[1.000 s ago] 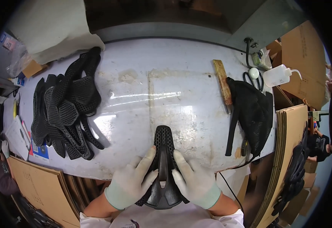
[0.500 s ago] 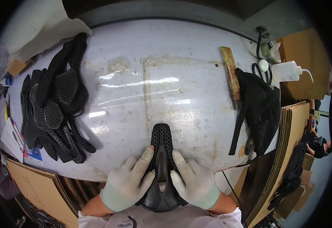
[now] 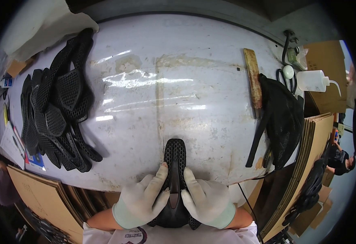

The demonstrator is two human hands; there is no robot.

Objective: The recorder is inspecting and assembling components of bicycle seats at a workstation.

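A black bicycle saddle [image 3: 175, 156] with a honeycomb-patterned surface and a long central slot lies at the near edge of the table, its narrow nose pointing away from me. My left hand [image 3: 143, 200], in a pale glove with a bare thumb or fingertip showing, grips its left side. On the right side my right hand [image 3: 209, 199], gloved the same way, holds it with fingers pressed along the edge. The wide rear of the saddle rests against my shirt, partly hidden by both hands.
A heap of black honeycomb saddle pieces [image 3: 49, 118] lies on the left of the white table [image 3: 202, 122]. Right are a worn wooden-handled tool [image 3: 252, 77], black mesh fabric [image 3: 281, 122] and a white squeeze bottle [image 3: 311, 81]. Cardboard stacks [image 3: 39, 195] flank the near edge.
The saddle and both hands have come slightly nearer to my body. The grip on both sides stays about the same, and the whole view has shifted a little.
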